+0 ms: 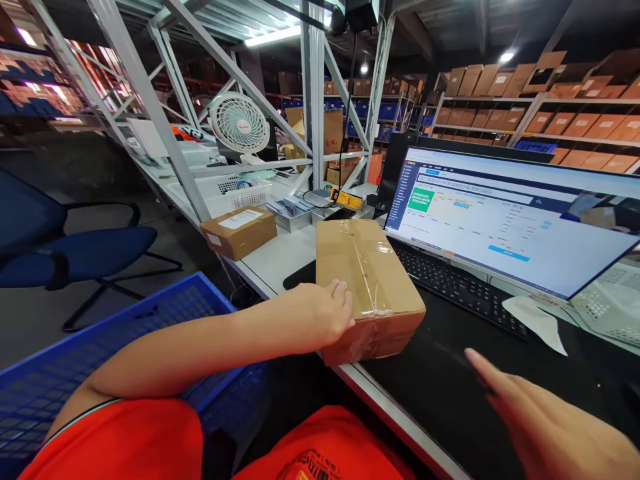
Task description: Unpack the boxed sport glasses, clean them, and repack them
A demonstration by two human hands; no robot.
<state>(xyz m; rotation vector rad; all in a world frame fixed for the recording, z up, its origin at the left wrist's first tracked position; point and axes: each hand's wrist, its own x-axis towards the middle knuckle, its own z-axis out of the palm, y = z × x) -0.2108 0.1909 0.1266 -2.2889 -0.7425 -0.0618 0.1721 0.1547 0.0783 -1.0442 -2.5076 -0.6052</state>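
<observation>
Left fingers (341,303), grip unclear, touch the box (367,263) at the desk edge (395,412); right fingers (486,371) wide, well apart.

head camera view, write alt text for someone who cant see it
A person's left hand rests on a taped cardboard box at a desk's edge, while their blurred right hand is apart from it, above a black mat. Beyond are a keyboard and lit monitor; a blue crate sits at left.

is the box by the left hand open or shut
Shut: the box has its top lying flat, with clear tape along the seam.
</observation>
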